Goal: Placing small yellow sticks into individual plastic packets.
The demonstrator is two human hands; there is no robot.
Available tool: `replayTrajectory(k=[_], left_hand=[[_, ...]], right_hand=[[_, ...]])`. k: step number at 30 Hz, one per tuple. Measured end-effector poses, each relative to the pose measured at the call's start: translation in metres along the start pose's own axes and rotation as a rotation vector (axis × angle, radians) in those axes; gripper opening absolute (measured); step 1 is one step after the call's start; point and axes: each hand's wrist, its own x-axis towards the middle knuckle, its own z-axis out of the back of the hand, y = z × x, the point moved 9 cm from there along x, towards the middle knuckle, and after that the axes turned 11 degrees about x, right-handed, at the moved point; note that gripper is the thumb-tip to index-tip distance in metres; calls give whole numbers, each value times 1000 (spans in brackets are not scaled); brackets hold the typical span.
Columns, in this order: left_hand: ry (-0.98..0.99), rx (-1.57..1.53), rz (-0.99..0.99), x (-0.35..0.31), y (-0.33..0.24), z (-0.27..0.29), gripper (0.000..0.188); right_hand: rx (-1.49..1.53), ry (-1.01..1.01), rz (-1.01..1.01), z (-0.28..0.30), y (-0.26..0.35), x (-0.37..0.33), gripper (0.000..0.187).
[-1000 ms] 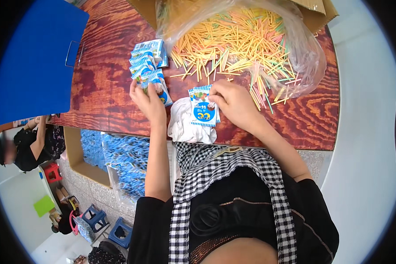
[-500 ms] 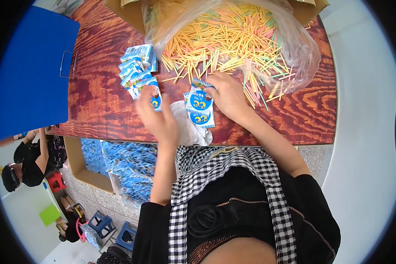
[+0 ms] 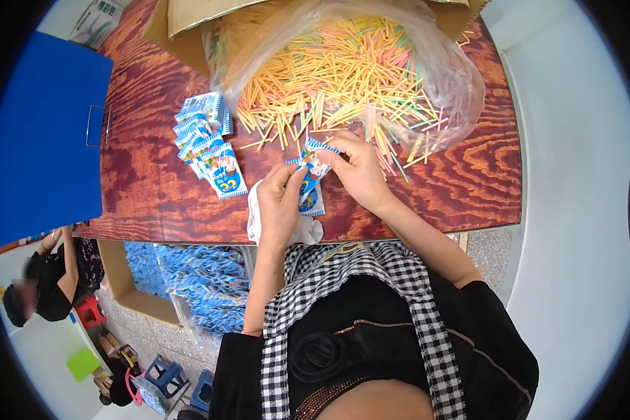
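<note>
A small blue-and-white packet (image 3: 311, 183) is held up between my two hands over the table. My left hand (image 3: 280, 204) pinches its left edge between thumb and finger. On its upper right corner, the thumb and fingers of my right hand (image 3: 359, 171) are closed. Another such packet (image 3: 313, 205) lies below it, partly covered, on a crumpled white cloth (image 3: 305, 232). To the left is a fanned pile of the same packets (image 3: 210, 143). Just beyond my hands lie thin yellow, pink and green sticks (image 3: 329, 70), heaped in a clear plastic bag (image 3: 462, 84).
A cardboard box (image 3: 182, 35) stands at the far edge, with the bag spilling from it. A blue panel (image 3: 42, 140) borders the table's left side. Below the near edge, a carton (image 3: 133, 297) holds many blue packets. Another person (image 3: 52, 280) is at far left.
My left hand has moved right from the packet pile to the packet under my right hand. That packet is now lifted and gripped by both hands. The view has shifted slightly.
</note>
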Motion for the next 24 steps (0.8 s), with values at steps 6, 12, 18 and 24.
replayTrajectory(k=[6,12,18,24], left_hand=[[58,-118,105,0,14,-10,12],[12,-119,123,-4,12,-8,9],[1,-124,-23,2,3,-9,8],[38,-100,-31,3,0,-15,7]], right_hand=[[-68,91,3,16,-2,7,14],[-664,-331,266,120,41,37,17],[-1100,-252,235,97,37,60,53],[-1166,-530,256,73,28,82,67]])
